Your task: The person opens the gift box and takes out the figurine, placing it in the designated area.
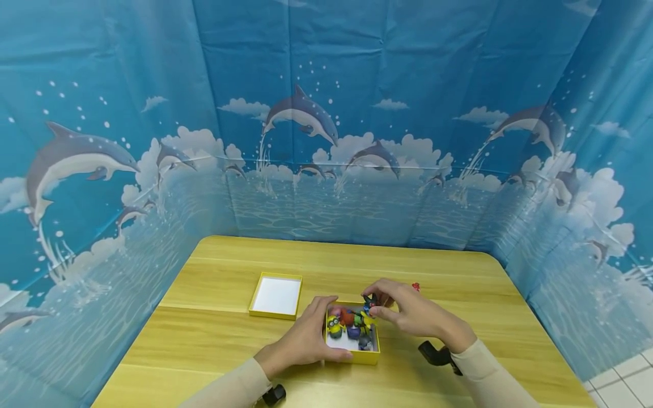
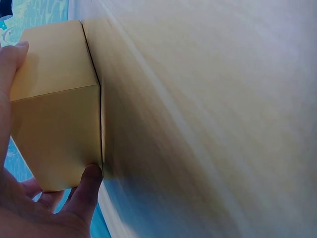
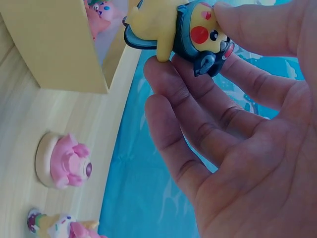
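Observation:
An open yellow box (image 1: pixel 365 357) filled with several small toy figures stands on the table; a yellow minion figure (image 1: pixel 334 327) lies at its left. My left hand (image 1: pixel 306 337) grips the box from the left, thumb at the near side and fingers round the far side. In the left wrist view the fingers press on the plain box wall (image 2: pixel 54 134). Over the box's far right corner, my right hand (image 1: pixel 415 313) pinches a yellow Pikachu figure in a dark hooded costume (image 3: pixel 200 34) between thumb and fingers.
A shallow yellow lid (image 1: pixel 277 296), white inside, lies to the left of the box. Right of the box, a pink figure on a round base (image 3: pixel 64 161) and another pink-and-tan figure (image 3: pixel 62 223) are on the table. A dolphin-print curtain (image 1: pixel 326 209) surrounds the table.

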Demonstrator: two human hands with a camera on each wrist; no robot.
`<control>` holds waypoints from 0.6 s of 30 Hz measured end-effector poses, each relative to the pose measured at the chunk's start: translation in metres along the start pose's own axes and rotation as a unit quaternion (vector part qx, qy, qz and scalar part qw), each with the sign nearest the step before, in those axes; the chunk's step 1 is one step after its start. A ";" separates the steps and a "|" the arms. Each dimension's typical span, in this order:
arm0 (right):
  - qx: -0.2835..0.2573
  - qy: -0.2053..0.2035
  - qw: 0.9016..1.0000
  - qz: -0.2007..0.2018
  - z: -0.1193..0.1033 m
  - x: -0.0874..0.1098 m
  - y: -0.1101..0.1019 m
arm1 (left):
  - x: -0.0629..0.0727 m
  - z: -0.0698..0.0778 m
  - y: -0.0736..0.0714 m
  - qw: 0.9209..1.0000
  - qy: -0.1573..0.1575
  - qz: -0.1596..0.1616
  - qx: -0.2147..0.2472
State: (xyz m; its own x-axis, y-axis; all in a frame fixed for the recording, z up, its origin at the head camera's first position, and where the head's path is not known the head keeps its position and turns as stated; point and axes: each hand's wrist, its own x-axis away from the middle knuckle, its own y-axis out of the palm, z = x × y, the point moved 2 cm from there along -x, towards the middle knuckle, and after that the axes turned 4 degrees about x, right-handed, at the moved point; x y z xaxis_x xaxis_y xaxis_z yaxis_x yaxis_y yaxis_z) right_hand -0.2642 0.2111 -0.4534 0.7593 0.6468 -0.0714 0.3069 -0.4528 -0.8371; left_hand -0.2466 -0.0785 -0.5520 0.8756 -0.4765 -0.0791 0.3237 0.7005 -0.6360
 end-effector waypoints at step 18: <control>-0.012 0.005 1.000 0.018 0.018 0.009 -0.011 | -0.001 -0.001 0.002 1.000 -0.002 0.003 -0.001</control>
State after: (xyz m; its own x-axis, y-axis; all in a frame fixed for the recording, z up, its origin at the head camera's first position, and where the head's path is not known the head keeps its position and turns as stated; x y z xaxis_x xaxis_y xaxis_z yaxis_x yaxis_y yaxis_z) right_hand -0.2709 0.2332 -0.4544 0.7755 0.6238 -0.0970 0.2925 -0.4912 -0.8205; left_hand -0.2470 -0.0773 -0.5545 0.8793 -0.4694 -0.0801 0.3168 0.7023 -0.6376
